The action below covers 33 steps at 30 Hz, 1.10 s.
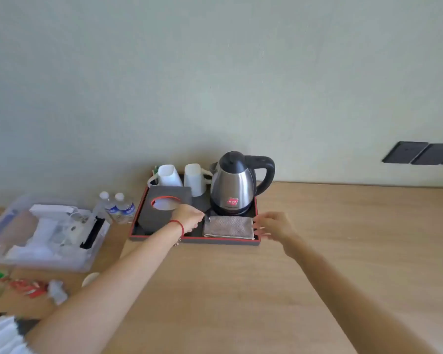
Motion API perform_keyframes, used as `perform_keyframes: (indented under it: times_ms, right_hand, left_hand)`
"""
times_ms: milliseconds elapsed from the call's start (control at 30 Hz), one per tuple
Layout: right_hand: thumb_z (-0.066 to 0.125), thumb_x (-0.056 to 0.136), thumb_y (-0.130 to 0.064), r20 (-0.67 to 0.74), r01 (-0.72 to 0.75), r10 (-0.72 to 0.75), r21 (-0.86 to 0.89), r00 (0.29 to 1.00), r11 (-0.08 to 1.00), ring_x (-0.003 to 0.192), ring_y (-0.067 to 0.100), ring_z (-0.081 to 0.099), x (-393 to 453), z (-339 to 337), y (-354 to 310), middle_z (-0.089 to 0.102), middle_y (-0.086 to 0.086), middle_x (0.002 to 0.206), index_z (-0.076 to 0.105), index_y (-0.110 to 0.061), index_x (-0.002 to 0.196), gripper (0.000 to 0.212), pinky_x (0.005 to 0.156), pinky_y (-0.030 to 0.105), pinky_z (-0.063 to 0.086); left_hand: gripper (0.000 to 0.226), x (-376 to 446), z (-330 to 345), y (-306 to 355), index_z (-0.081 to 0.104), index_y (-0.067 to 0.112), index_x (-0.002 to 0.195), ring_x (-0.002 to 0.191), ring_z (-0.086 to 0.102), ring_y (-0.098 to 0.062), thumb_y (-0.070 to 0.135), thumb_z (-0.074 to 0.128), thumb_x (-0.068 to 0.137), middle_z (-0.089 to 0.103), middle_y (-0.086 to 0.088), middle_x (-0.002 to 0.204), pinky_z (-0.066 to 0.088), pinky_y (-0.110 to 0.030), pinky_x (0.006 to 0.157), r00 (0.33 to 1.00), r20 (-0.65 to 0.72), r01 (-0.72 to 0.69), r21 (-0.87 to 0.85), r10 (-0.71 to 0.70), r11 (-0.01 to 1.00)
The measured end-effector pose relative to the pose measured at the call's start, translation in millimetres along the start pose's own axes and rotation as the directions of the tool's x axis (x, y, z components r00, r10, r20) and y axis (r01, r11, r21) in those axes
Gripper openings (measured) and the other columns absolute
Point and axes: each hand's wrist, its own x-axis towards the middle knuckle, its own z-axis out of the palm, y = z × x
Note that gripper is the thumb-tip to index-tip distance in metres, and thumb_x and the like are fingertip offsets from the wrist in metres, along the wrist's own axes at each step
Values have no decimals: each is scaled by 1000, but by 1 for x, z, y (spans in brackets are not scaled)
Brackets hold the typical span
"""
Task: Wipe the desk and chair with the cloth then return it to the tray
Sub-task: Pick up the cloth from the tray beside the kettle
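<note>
A folded grey-brown cloth (228, 227) lies flat in the front right part of the dark tray (215, 241), which has a red rim and stands on the wooden desk (241, 290) against the wall. My left hand (188, 217) hovers over the tray just left of the cloth, fingers curled, holding nothing that I can see. My right hand (273, 226) is at the tray's right front corner, fingers spread next to the cloth's right edge, holding nothing. No chair is in view.
In the tray stand a steel kettle (234, 185), two upturned white cups (182, 178) and a dark tissue box (164, 208). Left of it are two water bottles (118, 206), a clear plastic box (44, 231) and small packets (28, 287).
</note>
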Motion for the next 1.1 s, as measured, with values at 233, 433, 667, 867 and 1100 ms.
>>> perform_keyframes:
  times_ms: [233,433,667,867,1100]
  right_hand:
    - [55,83,-2,40,89,-80,-437,996,895,96,16,58,61,42,19,66,4,108,68,-9,111,32,82,21,43]
    - [52,83,7,125,203,-169,-770,978,605,117,34,50,97,58,42,54,18,125,59,5,113,30,97,40,45]
    - [57,82,7,72,174,-214,-842,974,511,117,33,45,102,71,49,49,15,124,47,-2,118,38,88,40,46]
    - [62,79,-3,167,302,-394,-901,904,311,109,30,43,101,69,46,54,13,111,64,-3,100,22,89,35,41]
    - [67,70,-6,-11,275,-303,-386,953,880,55,8,33,83,42,43,38,-7,57,38,-18,60,33,52,18,31]
  left_hand:
    - [28,62,12,-5,71,9,106,111,59,-29,0,59,82,65,-13,119,45,-38,101,933,107,-348,512,344,785]
    - [30,83,32,-20,64,12,116,114,48,-32,4,57,87,48,-12,125,48,-43,93,892,308,-434,787,330,439]
    - [32,93,41,-21,63,7,106,104,52,-34,-11,47,84,50,-13,118,47,-38,78,848,342,-452,865,406,217]
    - [34,96,32,-16,60,5,103,102,56,-33,-14,43,81,52,-15,114,47,-38,75,835,335,-480,831,437,280]
    - [30,93,33,-19,60,9,101,98,60,-31,-11,49,82,56,-11,112,49,-36,75,838,291,-465,823,461,326]
